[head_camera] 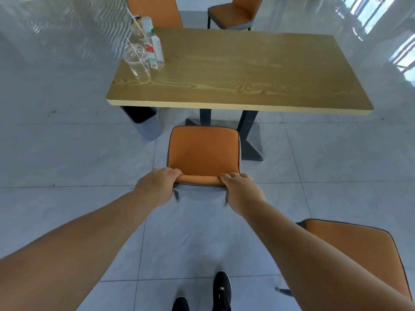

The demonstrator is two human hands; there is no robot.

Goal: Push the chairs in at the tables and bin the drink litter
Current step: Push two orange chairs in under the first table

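Observation:
An orange chair [203,151] stands in front of the wooden table [247,70], its seat front just short of the table's near edge. My left hand [157,185] and my right hand [241,191] both grip the top of its backrest. On the table's far left corner stand a clear plastic cup with a straw [138,65], a white bottle [157,51] and several other drink containers [140,25]. A grey bin [144,122] sits on the floor under the table's near left corner.
A second orange chair [363,254] stands at my lower right, angled away. Two more orange chairs [157,10] [233,12] stand on the table's far side. The table's dark legs [247,126] are just beyond the gripped chair. Pale tiled floor lies all around.

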